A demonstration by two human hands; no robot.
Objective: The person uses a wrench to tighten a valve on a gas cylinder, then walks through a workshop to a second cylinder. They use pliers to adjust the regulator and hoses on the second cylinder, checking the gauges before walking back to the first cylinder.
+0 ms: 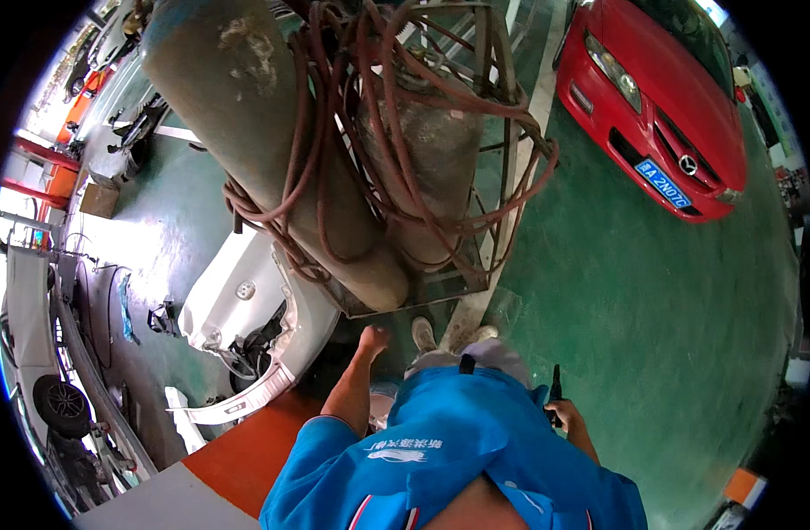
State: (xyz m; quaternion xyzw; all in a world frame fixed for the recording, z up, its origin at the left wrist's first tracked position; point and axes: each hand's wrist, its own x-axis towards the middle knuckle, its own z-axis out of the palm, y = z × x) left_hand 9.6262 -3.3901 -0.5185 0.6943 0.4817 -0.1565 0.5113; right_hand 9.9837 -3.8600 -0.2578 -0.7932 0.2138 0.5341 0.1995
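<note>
1. The left grip [376,339] is clenched like a fist; whether something small is kept inside cannot be told. By the right grip [561,412], a slim black tool [556,386] is grasped, at the person's right side.
2. In the view, the left grip is seen just below the near edge of a metal frame [483,53]; the true gap cannot be judged. On its left, the room is narrowed by a white bumper [312,331] lying on the floor.
3. Around the right grip, wide open green floor [652,336] is seen, bounded ahead by a red car [666,97].
4. The black tool is pointed forward, away from the person, with its long axis nearly straight ahead. The large cylinder [246,115] is tilted in the view, its long axis running from upper left to lower right.
5. Counted are: one black tool, one red car, one frame and two cylinders, the shorter one [423,163] being wrapped by reddish hoses [389,115], whose loops cannot be counted surely.
</note>
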